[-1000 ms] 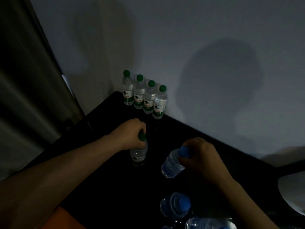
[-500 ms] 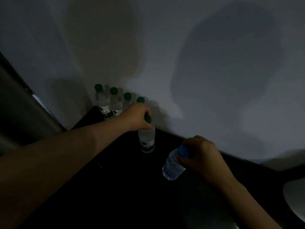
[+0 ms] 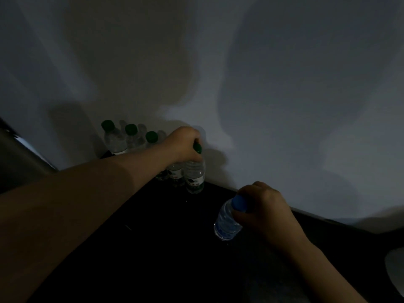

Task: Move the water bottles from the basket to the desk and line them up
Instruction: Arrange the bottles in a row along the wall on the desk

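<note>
Left hand (image 3: 181,143): fingers curled down over the top of a green-capped bottle (image 3: 195,176), clasping it at cap and neck. Only a sliver of cap shows under the knuckles. A top grip leaves the bottle's sides free, probably so it can go in tight against its neighbour.

Held bottle: upright at the back edge of the desk (image 3: 175,248), close to the wall (image 3: 284,106), at the near end of the row of green-capped bottles (image 3: 131,138). Base is on the desk or just over it; too dim to say which.

Row: three caps show clear of the forearm. A fourth bottle's label shows below the hand, touching or almost touching the held one. The line follows the back edge toward the far-left corner. Judged reason: the wall serves as a straight guide.

Right hand (image 3: 262,206): fingers wrapped round the cap and neck of a blue-capped bottle (image 3: 227,221). This bottle is nearer the person, to the right of the row and well apart from it. It is tilted, base swung leftward. Cannot tell if the base touches the desk. Judgement: held ready as the next one for the line.

Step in hand: seating the fifth green-capped bottle. Task looks partly done. Basket not in view, so the remaining count is unknown.

Risk: close-packed upright bottles, so a sideways nudge on letting go could topple several. Lifting the fingers straight up seems safest.

Pale object (image 3: 395,270) at the right margin, unidentified.
</note>
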`<move>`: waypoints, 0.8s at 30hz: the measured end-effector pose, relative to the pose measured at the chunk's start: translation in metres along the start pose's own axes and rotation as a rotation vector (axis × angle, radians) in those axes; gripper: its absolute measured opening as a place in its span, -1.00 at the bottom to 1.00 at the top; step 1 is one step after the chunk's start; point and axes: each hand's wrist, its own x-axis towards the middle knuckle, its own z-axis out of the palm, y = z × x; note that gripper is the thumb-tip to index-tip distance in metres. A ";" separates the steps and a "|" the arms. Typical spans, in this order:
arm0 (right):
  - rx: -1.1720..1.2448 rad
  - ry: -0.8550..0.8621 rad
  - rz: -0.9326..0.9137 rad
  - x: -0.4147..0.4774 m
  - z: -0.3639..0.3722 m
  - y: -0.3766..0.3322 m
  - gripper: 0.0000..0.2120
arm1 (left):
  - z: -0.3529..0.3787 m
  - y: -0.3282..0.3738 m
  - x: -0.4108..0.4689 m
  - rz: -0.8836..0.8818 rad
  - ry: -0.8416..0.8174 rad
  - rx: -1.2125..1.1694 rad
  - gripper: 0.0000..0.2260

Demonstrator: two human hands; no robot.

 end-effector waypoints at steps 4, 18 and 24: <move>0.004 -0.007 0.007 0.005 0.004 0.004 -0.82 | 0.002 -0.004 0.011 -0.008 0.034 0.011 -0.81; 0.015 -0.001 0.029 0.009 0.007 0.010 -0.81 | 0.010 -0.007 0.021 0.046 0.024 0.027 -0.79; 0.006 0.002 0.033 0.008 0.008 0.013 -0.83 | 0.018 -0.010 0.016 0.069 0.023 0.038 -0.82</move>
